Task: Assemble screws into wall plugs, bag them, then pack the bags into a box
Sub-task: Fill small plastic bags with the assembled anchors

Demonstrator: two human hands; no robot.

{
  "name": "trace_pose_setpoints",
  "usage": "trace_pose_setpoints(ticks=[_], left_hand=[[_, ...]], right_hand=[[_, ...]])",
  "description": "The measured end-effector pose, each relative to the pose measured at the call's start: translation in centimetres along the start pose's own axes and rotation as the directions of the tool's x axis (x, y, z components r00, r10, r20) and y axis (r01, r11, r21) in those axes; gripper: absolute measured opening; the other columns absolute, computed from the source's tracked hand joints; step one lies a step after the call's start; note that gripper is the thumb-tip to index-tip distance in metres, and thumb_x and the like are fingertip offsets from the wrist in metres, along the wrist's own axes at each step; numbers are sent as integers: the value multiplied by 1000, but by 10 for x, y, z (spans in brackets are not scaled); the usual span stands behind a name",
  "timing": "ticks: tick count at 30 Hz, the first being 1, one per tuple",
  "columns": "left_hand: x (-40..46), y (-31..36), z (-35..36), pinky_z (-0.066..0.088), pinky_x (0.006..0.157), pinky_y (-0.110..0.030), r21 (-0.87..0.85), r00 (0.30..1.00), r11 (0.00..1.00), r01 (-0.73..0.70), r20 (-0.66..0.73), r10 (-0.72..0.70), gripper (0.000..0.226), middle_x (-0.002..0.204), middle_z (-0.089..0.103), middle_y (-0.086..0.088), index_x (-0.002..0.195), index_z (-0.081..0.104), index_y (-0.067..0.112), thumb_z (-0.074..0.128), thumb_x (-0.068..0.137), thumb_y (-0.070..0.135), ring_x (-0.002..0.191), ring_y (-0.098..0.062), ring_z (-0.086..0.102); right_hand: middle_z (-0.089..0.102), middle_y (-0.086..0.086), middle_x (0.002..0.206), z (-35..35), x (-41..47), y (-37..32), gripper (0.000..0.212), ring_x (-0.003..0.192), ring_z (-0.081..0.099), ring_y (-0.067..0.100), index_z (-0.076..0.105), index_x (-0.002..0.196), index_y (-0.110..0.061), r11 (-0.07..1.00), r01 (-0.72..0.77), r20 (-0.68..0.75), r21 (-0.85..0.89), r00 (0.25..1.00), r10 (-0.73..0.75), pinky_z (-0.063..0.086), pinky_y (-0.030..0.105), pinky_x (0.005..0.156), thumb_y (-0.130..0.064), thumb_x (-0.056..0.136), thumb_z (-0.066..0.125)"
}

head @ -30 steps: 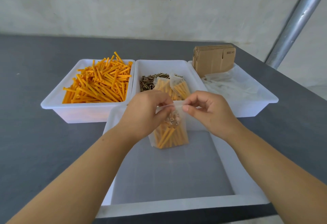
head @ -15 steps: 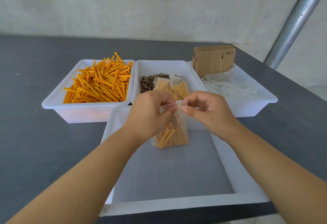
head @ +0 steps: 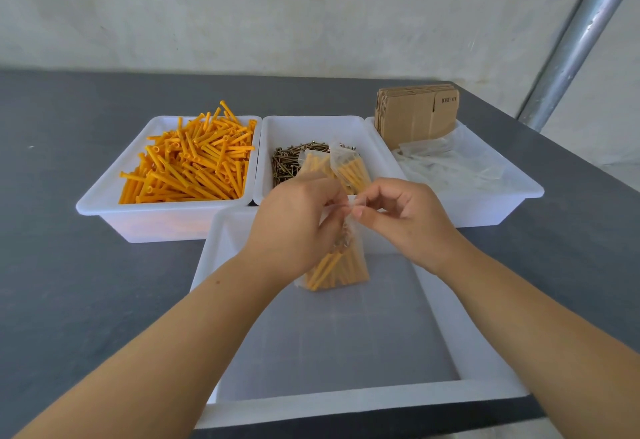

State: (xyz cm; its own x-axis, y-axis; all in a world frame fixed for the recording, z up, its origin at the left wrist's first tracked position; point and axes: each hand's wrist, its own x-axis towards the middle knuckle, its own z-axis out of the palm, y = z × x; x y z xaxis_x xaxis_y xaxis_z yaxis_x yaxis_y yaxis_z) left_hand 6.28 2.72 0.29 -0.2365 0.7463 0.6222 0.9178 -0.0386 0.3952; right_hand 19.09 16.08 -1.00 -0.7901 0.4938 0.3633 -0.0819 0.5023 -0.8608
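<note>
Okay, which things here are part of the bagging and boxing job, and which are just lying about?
Part of the job:
- bag of plugs, pinched at its top by left hand and right hand
- loose orange plugs
- screws
- two filled bags
- empty bags
- flat cardboard boxes
- front tray

Just there:
- metal pole

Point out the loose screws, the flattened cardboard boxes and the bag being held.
Loose brass-coloured screws (head: 284, 161), head view, pile's middle.
Flattened brown cardboard boxes (head: 412, 114), head view, front face.
Clear plastic bag of orange wall plugs (head: 341, 267), head view, lower half.
</note>
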Motion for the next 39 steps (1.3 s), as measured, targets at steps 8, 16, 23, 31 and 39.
trace_pose_setpoints(ticks=[8,16,23,31,39], left_hand=[[1,-2,0,50,66,-39,-32,998,998,54,-15,-54,4,77,65,1,81,70,11,72,84,13,74,-17,60],[-1,-6,-3,48,67,-40,11,998,998,69,2,-69,4,79,63,-1,83,66,10,67,87,11,76,-18,58],[-2,-5,-1,47,68,-36,-24,996,996,81,43,-80,4,81,63,1,85,69,14,70,87,18,77,-15,57],[0,-4,-2,48,70,-36,-21,993,993,113,26,-112,4,81,65,1,85,70,13,70,87,17,77,-16,58],[0,-6,-5,48,70,-34,-32,994,993,109,30,-108,4,80,67,1,84,72,12,72,86,15,77,-15,60]], right_hand=[[66,1,77,-1,1,0,10,78,64,13,68,83,-9,1000,16,7,-7,1000,-16,54,33,75,-1,88,68],[68,0,83,0,3,4,10,81,65,10,69,86,-16,999,29,13,-36,1000,-28,55,27,70,-7,86,73],[70,-4,82,3,4,7,12,79,66,11,71,86,-18,995,58,22,-75,998,-57,54,25,70,-6,86,72],[72,-3,83,4,4,7,12,76,66,10,72,86,-21,997,42,-3,-68,999,-42,54,25,70,-10,85,74],[66,-13,78,2,3,4,12,67,59,6,70,83,-24,993,60,4,-105,998,-60,48,18,65,-13,86,72]])
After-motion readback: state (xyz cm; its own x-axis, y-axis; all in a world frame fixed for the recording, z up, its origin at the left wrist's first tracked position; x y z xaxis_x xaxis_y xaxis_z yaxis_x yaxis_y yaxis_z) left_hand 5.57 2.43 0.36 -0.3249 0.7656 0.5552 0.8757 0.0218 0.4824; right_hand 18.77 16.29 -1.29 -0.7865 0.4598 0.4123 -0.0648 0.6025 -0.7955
